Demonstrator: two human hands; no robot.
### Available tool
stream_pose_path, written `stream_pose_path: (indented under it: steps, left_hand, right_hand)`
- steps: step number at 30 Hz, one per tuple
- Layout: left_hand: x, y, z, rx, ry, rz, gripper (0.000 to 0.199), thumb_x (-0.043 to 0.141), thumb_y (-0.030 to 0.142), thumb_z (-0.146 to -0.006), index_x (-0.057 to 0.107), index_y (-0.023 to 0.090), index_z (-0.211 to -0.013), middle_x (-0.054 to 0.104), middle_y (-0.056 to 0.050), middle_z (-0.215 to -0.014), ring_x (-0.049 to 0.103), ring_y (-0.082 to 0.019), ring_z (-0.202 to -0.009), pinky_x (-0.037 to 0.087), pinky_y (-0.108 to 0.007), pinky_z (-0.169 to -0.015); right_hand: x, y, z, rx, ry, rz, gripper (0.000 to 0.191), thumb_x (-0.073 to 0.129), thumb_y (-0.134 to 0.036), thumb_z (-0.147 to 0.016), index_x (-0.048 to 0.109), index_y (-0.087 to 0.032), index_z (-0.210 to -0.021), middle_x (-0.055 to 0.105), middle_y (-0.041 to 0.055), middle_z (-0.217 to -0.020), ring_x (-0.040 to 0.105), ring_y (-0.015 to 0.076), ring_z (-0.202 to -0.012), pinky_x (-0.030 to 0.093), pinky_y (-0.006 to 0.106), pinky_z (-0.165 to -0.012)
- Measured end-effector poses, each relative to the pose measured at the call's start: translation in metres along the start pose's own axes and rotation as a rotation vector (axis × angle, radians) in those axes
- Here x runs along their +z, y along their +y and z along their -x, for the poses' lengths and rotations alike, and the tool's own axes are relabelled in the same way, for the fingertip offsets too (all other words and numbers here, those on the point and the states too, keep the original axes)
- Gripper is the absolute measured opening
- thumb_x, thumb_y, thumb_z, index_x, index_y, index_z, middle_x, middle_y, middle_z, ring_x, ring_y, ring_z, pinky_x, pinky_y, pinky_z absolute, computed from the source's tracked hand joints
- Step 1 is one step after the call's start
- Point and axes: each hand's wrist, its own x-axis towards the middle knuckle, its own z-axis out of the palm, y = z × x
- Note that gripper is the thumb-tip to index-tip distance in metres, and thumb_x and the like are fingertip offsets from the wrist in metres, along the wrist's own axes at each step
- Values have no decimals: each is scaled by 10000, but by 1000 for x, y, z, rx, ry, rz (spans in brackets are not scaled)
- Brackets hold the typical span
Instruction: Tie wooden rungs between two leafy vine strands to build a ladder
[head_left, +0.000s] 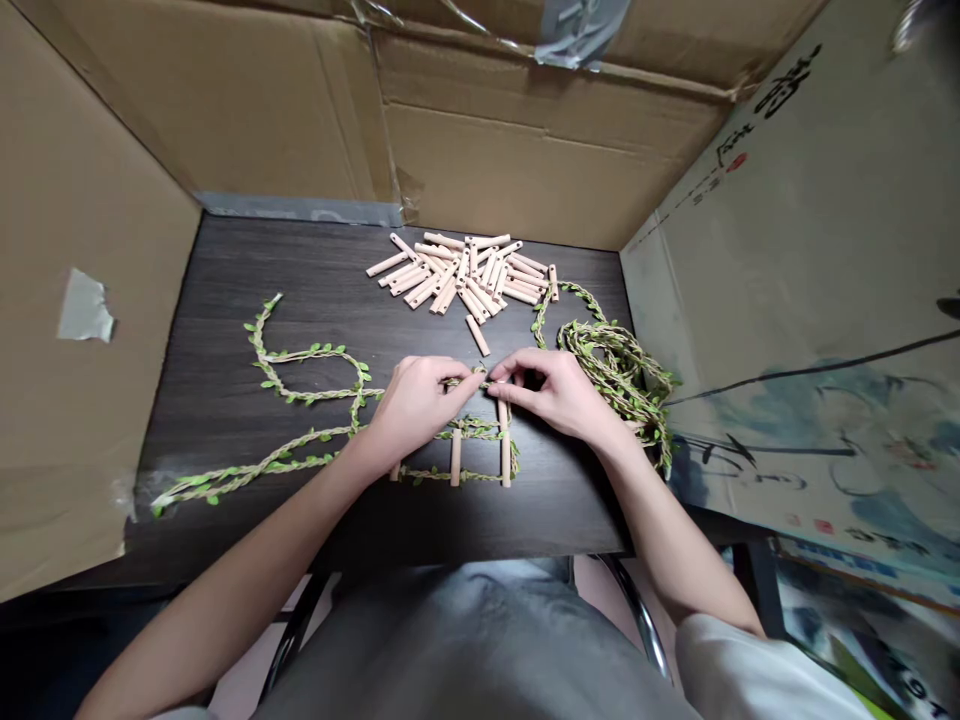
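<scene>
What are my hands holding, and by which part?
Left hand and right hand seem to pinch leafy twine near the far end of a wooden peg; the exact spot is hidden.

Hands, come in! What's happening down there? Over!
Left hand pinching leafy cord. Right hand close by, its hold unclear. Wooden rungs strung on cord. Coiled cord beside right forearm; nothing visibly blocking.

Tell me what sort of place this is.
Probably a makeshift indoor craft workspace: a dark wood-grain tabletop, a brown cardboard wall along its far edge, and a pile of short, pale wooden rods with holes near their ends.
</scene>
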Motion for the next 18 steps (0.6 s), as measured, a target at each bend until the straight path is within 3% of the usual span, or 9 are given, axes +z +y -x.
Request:
stream_pose_path:
  steps: [11,18]
  left_hand:
    - [-1,1,2,16,-58,5,347,594,360,-964,794,156,-767,610,16,-657,388,-100,-576,281,-277,-607]
    - [-1,-4,2,18,-62,26,355,576,370,-969,776,161,-762,579,18,-652,408,-104,-586,278,-277,-610]
  right_hand:
    - [-4,-1,0,-63,-16,83,97,775,-288,-906,763,-196,-936,736,28,-906,610,172,-833,443,296,-779]
    - [5,-1,1,-92,47,47,271,747,-365,-932,726,-205,-1150,721,52,-1025,610,193,-910,467,328,-835]
